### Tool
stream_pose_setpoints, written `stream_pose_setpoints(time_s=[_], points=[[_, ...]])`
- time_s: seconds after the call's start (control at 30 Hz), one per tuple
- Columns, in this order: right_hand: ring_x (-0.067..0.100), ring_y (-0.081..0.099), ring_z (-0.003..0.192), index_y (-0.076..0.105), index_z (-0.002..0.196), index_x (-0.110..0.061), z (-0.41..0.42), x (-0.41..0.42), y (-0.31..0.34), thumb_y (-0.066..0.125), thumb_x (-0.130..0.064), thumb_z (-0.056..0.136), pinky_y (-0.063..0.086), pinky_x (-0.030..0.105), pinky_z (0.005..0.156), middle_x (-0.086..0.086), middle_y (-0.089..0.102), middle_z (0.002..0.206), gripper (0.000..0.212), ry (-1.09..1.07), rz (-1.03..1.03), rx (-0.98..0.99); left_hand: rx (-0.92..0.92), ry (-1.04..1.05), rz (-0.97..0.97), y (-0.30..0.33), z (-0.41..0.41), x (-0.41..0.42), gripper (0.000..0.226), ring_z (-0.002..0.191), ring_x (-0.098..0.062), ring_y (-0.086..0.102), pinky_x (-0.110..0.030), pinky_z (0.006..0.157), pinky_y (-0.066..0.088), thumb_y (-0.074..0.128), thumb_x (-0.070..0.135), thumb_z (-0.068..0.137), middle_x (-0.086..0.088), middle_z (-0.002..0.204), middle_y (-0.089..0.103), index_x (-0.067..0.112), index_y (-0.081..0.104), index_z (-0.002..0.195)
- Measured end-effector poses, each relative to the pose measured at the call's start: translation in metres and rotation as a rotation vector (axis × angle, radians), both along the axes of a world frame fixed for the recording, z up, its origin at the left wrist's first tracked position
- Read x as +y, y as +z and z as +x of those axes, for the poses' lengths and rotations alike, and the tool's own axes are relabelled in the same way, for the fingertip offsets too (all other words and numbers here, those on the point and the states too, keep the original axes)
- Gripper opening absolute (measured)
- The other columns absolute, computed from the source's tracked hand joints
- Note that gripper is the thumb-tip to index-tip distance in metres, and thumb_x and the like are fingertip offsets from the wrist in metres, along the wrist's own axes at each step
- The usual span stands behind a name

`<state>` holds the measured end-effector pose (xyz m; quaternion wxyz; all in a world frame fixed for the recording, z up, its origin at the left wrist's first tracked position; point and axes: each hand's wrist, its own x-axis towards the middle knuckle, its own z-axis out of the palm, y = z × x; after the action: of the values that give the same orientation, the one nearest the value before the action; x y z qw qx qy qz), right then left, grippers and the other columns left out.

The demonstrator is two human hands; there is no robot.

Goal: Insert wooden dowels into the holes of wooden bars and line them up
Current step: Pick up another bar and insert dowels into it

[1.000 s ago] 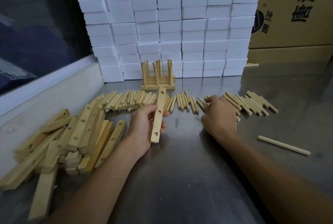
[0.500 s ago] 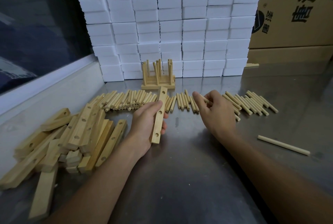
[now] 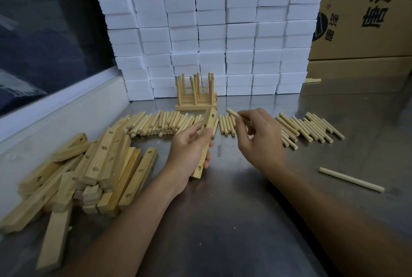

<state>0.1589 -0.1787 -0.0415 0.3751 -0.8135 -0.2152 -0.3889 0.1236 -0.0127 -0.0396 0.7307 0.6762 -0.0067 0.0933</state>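
One dowel [image 3: 233, 113] now lifted off the row by my right hand [image 3: 256, 136], pinched — left hand [image 3: 189, 149] grips bar [image 3: 204, 143], top hole at 12 o'clock, insertion next.

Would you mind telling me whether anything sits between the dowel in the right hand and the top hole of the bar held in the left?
Nothing visible does. The dowel tip points across open air at the bar; its top hole is uncovered, above the left hand thumb.
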Motion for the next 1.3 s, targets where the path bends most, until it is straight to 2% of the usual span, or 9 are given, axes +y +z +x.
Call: stream_pose_setpoints(time_s=[0.17,0.43,0.73,0.83,0.9,0.97,1.07,1.17,1.3], points=[[0.022,0.056,0.066,0.071,0.111,0.001,-0.0052,0.0100,-0.0007,0.063,-0.008,0.096,0.049,0.041,0.058,0.012,0.062,0.088,0.019,0.094,-0.116,-0.097,-0.010,-0.034,-0.015,0.0006,-0.0011,-0.0023,0.018,0.053,-0.019,0.052,-0.029,0.044,0.044,0.061,0.021,0.097,-0.005,0.078,0.060,0.033,0.066,0.110],[0.019,0.052,0.060,0.074,0.111,-0.007,-0.0041,0.0098,-0.0036,0.065,-0.013,0.095,0.040,0.030,0.052,0.007,0.061,0.076,0.020,0.054,-0.182,-0.090,-0.016,-0.028,-0.003,-0.0014,-0.0009,-0.0029,0.020,0.049,-0.015,0.049,-0.026,0.040,0.036,0.059,0.022,0.099,-0.003,0.077,0.058,0.038,0.069,0.095],[0.023,0.052,0.056,0.073,0.114,-0.008,-0.0044,0.0075,-0.0043,0.062,-0.015,0.096,0.046,0.038,0.046,0.007,0.062,0.078,0.022,0.023,-0.232,-0.085,-0.098,0.071,0.242,0.0039,-0.0055,0.0003,0.042,0.058,-0.020,0.043,-0.021,0.042,0.037,0.059,0.020,0.098,0.003,0.072,0.059,0.022,0.055,0.140],[0.021,0.050,0.052,0.074,0.112,-0.008,-0.0058,0.0060,-0.0029,0.062,-0.013,0.095,0.041,0.034,0.040,0.005,0.061,0.077,0.021,-0.010,-0.268,-0.126,-0.160,0.097,0.365,0.0061,-0.0074,0.0012,0.042,0.093,-0.029,0.069,-0.042,0.074,0.057,0.059,0.023,0.098,-0.005,0.109,0.073,0.020,0.055,0.140],[0.022,0.049,0.050,0.074,0.109,-0.008,-0.0064,0.0048,-0.0026,0.062,-0.013,0.095,0.040,0.034,0.038,0.004,0.061,0.076,0.019,-0.024,-0.301,-0.139,-0.188,0.092,0.445,0.0057,-0.0093,0.0011,0.040,0.115,-0.039,0.056,-0.056,0.090,0.049,0.059,0.022,0.098,-0.014,0.126,0.061,0.021,0.057,0.138],[0.023,0.049,0.049,0.074,0.107,-0.008,-0.0066,0.0042,-0.0030,0.062,-0.012,0.095,0.041,0.035,0.037,0.004,0.061,0.076,0.017,-0.033,-0.323,-0.137,-0.223,0.093,0.478,0.0043,-0.0088,0.0013,0.039,0.103,-0.022,0.062,-0.050,0.079,0.053,0.059,0.021,0.098,0.003,0.115,0.064,0.022,0.058,0.137],[0.024,0.048,0.048,0.073,0.105,-0.007,-0.0080,0.0047,-0.0032,0.060,-0.012,0.095,0.041,0.037,0.037,0.005,0.060,0.074,0.017,-0.041,-0.314,-0.127,-0.268,0.116,0.560,0.0003,-0.0040,0.0051,0.039,0.074,0.009,0.061,-0.015,0.061,0.048,0.060,0.021,0.098,0.031,0.083,0.066,0.020,0.058,0.137],[0.026,0.048,0.048,0.073,0.101,-0.005,-0.0086,0.0064,-0.0027,0.058,-0.012,0.095,0.042,0.038,0.037,0.006,0.059,0.073,0.018,-0.025,-0.284,-0.129,-0.291,0.132,0.609,-0.0003,-0.0035,0.0050,0.040,0.080,0.010,0.053,-0.003,0.072,0.041,0.061,0.020,0.097,0.023,0.091,0.062,0.018,0.058,0.137],[0.029,0.050,0.051,0.072,0.095,0.000,-0.0090,0.0073,-0.0044,0.055,-0.009,0.094,0.045,0.042,0.043,0.009,0.060,0.073,0.019,0.000,-0.251,-0.085,-0.324,0.173,0.664,-0.0014,-0.0050,0.0034,0.043,0.095,-0.009,0.063,-0.009,0.075,0.044,0.061,0.023,0.096,0.003,0.107,0.071,0.015,0.057,0.138]])
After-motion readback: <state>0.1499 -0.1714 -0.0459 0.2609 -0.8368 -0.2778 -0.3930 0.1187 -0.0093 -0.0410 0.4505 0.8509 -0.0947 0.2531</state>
